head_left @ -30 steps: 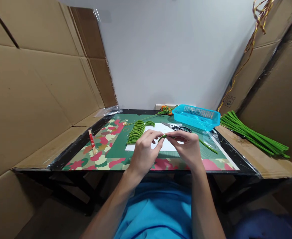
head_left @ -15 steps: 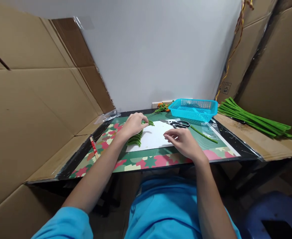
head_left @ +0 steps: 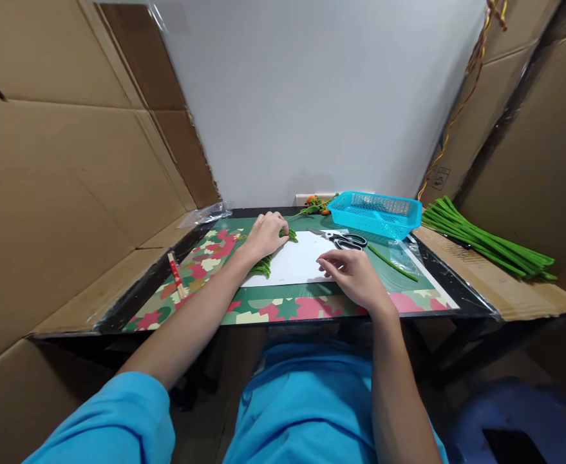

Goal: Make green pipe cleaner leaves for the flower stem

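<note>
My left hand [head_left: 266,234] rests on a row of short, curved green pipe cleaner pieces [head_left: 263,265], its fingers bent down around some at the far end. The pieces lie along the left side of a white sheet of paper [head_left: 298,263], partly covered by this hand. Over the paper's right part, my right hand [head_left: 349,269] is held with thumb and fingertips close together; anything between them is too small to make out. Scissors with black-and-white handles [head_left: 345,240] lie just beyond it. A single longer green pipe cleaner [head_left: 391,263] is at their right.
A blue plastic basket [head_left: 377,216] stands at the back right, beside orange flowers with green stems [head_left: 315,205]. A bundle of green pipe cleaners [head_left: 485,238] lies on cardboard at right. Red-wrapped chopsticks [head_left: 175,274] lie at left. Cardboard walls [head_left: 70,161] flank the table.
My left hand has lowered onto the green pieces from just above them, its fingers now bent down. My right hand stays nearly in place. The camera view has shifted slightly.
</note>
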